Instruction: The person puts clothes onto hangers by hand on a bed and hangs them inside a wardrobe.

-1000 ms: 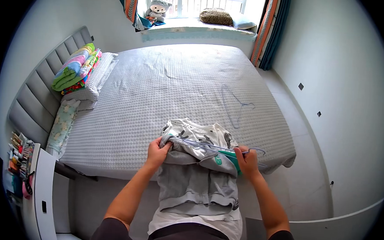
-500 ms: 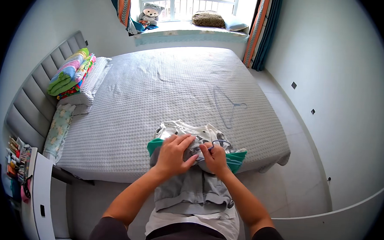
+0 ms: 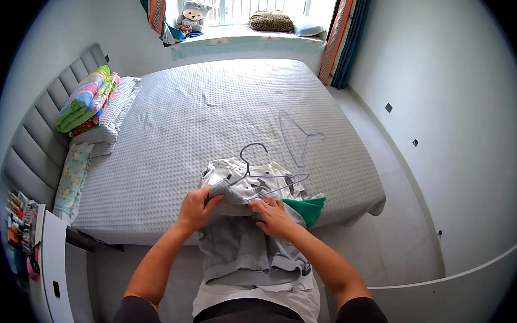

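A grey garment with ribbed hems [image 3: 237, 247] hangs over the near bed edge against my body. My left hand [image 3: 197, 208] is closed on its upper left edge. My right hand [image 3: 272, 217] grips its upper edge near the middle, thumb below the fingers. A thin grey-blue clothes hanger [image 3: 247, 171] lies above the hands, hook pointing away; its left arm runs down to the grey cloth and its right end is bare. Beneath is a white top with dark print [image 3: 220, 170]. A green piece of cloth [image 3: 308, 210] sticks out right of my right hand.
A second hanger [image 3: 303, 134] lies on the bed cover [image 3: 174, 117]. Folded colourful quilts [image 3: 88, 99] rest on pillows by the headboard [image 3: 26, 131]. A plush toy [image 3: 192, 17] and cushions [image 3: 270, 21] sit on the window ledge. A white cabinet [image 3: 49, 262] stands at left.
My right hand has let go of the hanger, which now lies farther up with its hook turned away. My left hand has moved left and down onto the grey garment's edge; the view has shifted slightly.
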